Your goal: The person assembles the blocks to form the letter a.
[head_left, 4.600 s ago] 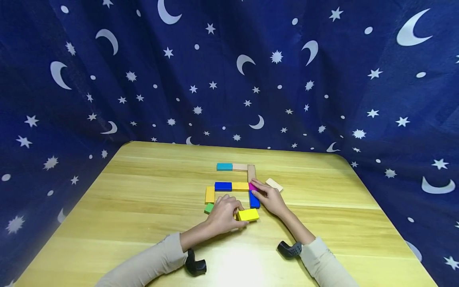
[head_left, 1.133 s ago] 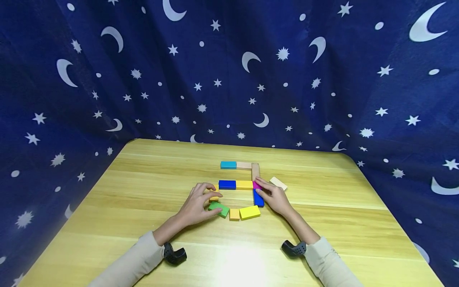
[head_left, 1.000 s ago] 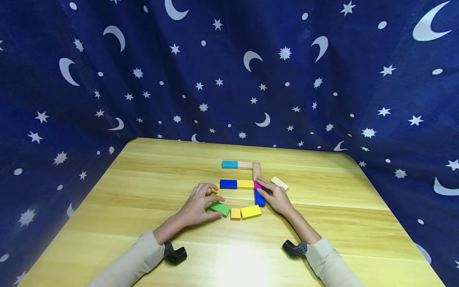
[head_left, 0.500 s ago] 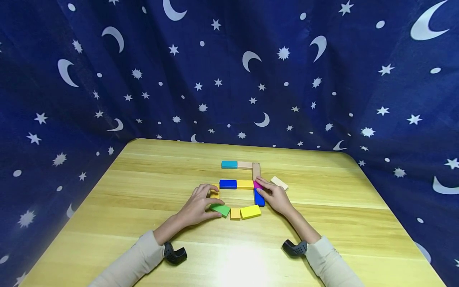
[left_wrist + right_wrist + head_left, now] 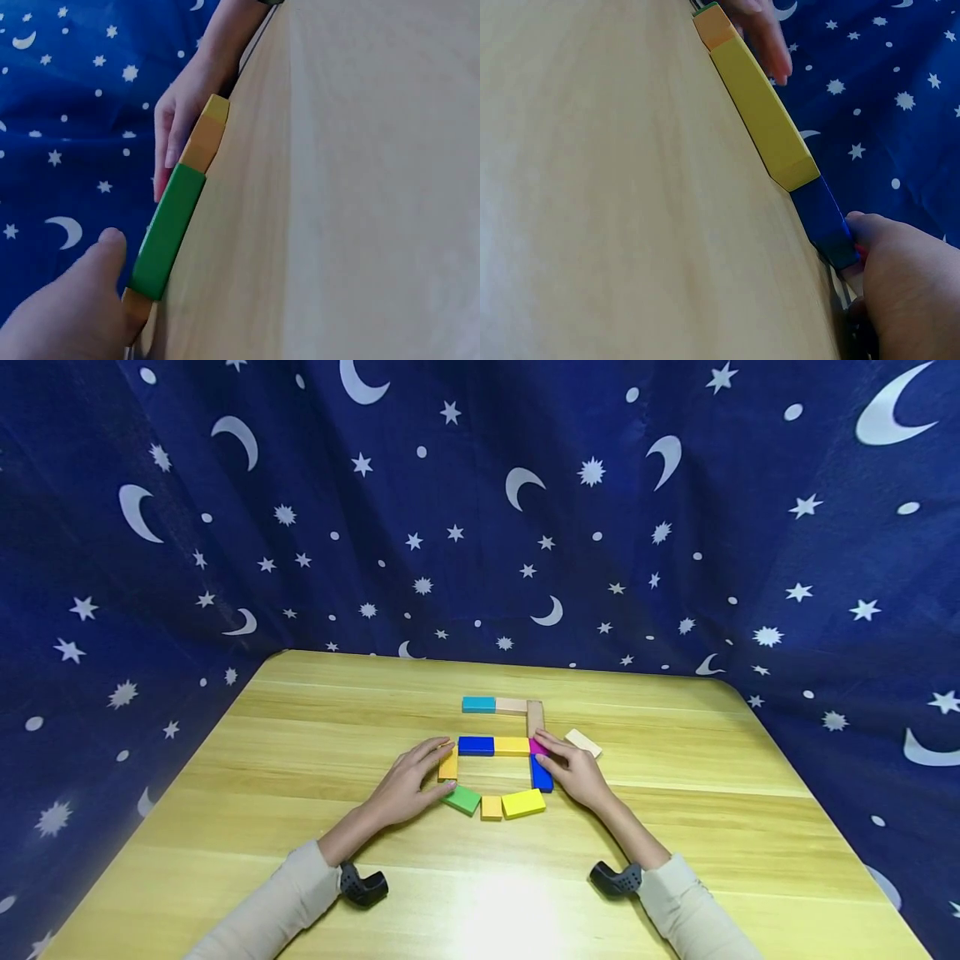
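Flat wooden blocks form a figure on the table [image 5: 330, 735]. My left hand [image 5: 408, 783] lies at its left side, fingers extended along the orange block [image 5: 448, 766], thumb by the green block [image 5: 462, 800]. A small orange block [image 5: 491, 808] and a yellow block [image 5: 523, 804] continue the near edge. My right hand [image 5: 579, 774] rests at the right side, fingertips on the magenta block [image 5: 535, 747] and thumb against the blue block [image 5: 542, 774]. Part of the magenta block is hidden. The right wrist view shows this thumb [image 5: 877, 229] beside the blue block [image 5: 823, 221].
Another blue block [image 5: 476, 746] and a yellow-orange block [image 5: 512, 747] make the middle row. Behind are a teal block [image 5: 478, 704], a pale block [image 5: 512, 706] and a brownish block [image 5: 535, 718]. A loose cream block [image 5: 583, 742] lies right. A starry curtain [image 5: 480, 527] encloses the table.
Earlier the left hand held the yellow block, which now lies in the near edge. It then moved left to the green and orange blocks, and its fingers have since straightened. The right hand stayed.
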Motion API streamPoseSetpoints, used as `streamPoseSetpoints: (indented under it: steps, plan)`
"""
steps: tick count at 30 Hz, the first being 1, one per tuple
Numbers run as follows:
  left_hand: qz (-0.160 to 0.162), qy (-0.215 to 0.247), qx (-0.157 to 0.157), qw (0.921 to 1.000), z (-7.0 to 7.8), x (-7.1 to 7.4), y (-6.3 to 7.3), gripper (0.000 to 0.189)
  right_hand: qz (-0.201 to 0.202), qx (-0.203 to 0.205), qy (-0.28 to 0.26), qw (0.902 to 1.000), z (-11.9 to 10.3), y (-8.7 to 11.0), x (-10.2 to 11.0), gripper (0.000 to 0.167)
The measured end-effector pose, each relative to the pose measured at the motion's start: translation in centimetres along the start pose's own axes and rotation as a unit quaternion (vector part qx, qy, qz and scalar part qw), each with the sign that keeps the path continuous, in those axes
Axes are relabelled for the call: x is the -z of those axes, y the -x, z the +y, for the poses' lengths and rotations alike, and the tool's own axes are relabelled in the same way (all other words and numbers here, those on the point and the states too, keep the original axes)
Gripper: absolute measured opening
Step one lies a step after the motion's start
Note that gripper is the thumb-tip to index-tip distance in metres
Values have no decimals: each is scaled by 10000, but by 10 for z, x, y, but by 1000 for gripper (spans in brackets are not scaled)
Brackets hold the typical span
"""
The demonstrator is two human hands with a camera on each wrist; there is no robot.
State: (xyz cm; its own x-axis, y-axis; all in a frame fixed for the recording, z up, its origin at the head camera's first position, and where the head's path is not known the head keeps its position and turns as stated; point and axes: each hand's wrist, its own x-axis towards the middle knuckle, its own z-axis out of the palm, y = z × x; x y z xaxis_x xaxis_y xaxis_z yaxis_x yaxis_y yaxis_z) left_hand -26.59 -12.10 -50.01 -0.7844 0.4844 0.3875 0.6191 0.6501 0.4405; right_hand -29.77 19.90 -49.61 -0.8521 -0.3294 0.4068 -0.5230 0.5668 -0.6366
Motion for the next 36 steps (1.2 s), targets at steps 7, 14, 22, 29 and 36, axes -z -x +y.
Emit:
streamPoseSetpoints:
  steps: [7, 14, 22, 29, 36]
  plan:
    - [-475, -235, -20, 9986, -8, -6, -1, 61, -3, -40, 20, 10000, 0, 0, 0, 39]
    - [-587, -488, -245, 9968, -10, -8, -6, 58, -13, -61, 71, 10000, -1, 1, 1, 38]
    - [-858, -1014, -393, 9904, -10, -7, -5, 55, 6, -22, 69, 10000, 0, 1, 1, 39]
    - [-865, -1179, -443, 9883, -12, -9, -5, 55, 13, -14, 71, 10000, 2, 0, 0, 38]
    - [-917, -1185, -391, 9879, -12, -9, -4, 56, 80, 37, 99, 9999, 1, 1, -1, 38]
